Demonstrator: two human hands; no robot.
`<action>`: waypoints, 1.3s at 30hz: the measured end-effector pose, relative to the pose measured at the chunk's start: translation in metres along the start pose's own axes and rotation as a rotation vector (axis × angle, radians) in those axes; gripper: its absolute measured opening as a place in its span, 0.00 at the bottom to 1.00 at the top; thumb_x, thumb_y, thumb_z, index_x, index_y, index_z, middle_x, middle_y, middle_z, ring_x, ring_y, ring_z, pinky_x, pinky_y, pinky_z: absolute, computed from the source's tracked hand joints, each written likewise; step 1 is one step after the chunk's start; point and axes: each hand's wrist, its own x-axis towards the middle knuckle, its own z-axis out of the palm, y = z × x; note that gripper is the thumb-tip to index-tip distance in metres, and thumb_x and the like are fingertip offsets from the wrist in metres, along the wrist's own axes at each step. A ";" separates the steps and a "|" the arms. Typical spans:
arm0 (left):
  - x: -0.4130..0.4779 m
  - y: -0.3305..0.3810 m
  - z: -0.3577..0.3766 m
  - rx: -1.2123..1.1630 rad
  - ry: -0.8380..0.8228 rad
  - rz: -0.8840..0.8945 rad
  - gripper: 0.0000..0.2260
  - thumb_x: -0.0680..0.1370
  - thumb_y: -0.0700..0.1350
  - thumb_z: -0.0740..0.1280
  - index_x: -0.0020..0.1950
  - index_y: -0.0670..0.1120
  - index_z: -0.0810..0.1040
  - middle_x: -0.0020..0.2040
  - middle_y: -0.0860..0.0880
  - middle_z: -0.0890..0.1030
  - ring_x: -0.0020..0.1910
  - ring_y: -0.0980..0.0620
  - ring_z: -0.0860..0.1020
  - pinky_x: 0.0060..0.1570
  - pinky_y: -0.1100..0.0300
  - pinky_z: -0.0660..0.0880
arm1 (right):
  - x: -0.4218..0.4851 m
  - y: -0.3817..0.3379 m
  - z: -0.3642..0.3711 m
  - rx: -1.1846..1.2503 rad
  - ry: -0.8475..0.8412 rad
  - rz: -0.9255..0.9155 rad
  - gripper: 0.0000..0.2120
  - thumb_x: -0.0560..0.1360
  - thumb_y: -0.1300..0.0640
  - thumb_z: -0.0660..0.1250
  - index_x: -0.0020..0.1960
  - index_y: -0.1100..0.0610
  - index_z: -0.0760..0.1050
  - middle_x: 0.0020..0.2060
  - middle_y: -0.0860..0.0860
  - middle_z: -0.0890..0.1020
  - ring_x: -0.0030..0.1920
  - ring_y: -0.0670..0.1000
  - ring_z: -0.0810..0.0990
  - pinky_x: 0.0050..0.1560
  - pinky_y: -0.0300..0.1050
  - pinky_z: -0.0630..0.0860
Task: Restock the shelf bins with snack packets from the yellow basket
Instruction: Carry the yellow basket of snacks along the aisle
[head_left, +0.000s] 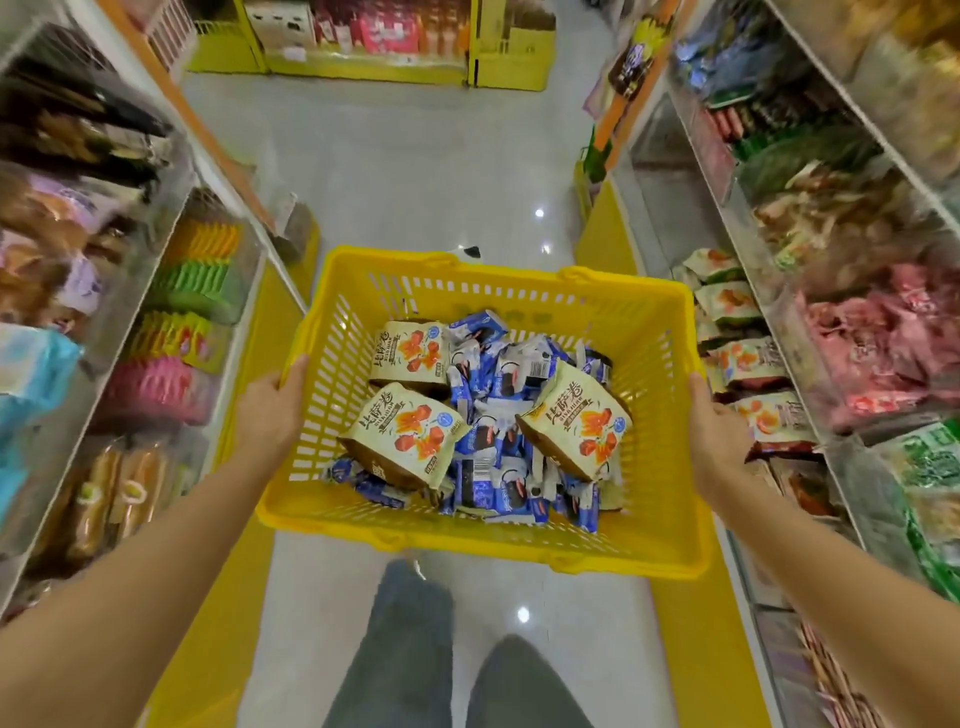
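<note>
I hold the yellow basket (524, 288) out in front of me above the aisle floor. My left hand (272, 413) grips its left rim and my right hand (719, 441) grips its right rim. Inside lie three cream snack packets (408, 436) with orange and red print, on top of several small blue-and-white packets (493, 395). On the right, a low shelf bin (748, 364) holds matching cream packets, close beside the basket's right rim.
Shelves of clear bins line both sides of the narrow aisle: colourful flat packets (182, 332) and bread rolls on the left, pink and green packs (883, 343) on the right. A yellow display stand (363, 57) closes the far end. My legs (415, 649) are below.
</note>
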 end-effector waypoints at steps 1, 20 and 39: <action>0.018 0.007 -0.001 0.010 -0.001 0.010 0.21 0.79 0.58 0.56 0.38 0.43 0.71 0.35 0.44 0.71 0.38 0.48 0.70 0.38 0.55 0.63 | 0.006 -0.011 0.011 0.013 -0.002 0.003 0.29 0.76 0.37 0.58 0.50 0.65 0.77 0.44 0.61 0.77 0.52 0.60 0.75 0.50 0.54 0.70; 0.314 0.170 0.094 0.152 -0.098 0.080 0.28 0.79 0.60 0.52 0.56 0.37 0.77 0.54 0.35 0.78 0.52 0.37 0.75 0.52 0.46 0.71 | 0.202 -0.198 0.154 0.066 0.028 0.107 0.28 0.75 0.35 0.57 0.48 0.61 0.77 0.45 0.56 0.77 0.47 0.56 0.74 0.47 0.51 0.69; 0.573 0.308 0.200 0.406 -0.486 0.280 0.27 0.80 0.59 0.52 0.56 0.36 0.77 0.55 0.33 0.78 0.56 0.35 0.75 0.57 0.45 0.71 | 0.257 -0.267 0.264 0.203 0.374 0.431 0.36 0.74 0.35 0.58 0.59 0.68 0.74 0.56 0.65 0.78 0.54 0.65 0.77 0.57 0.61 0.73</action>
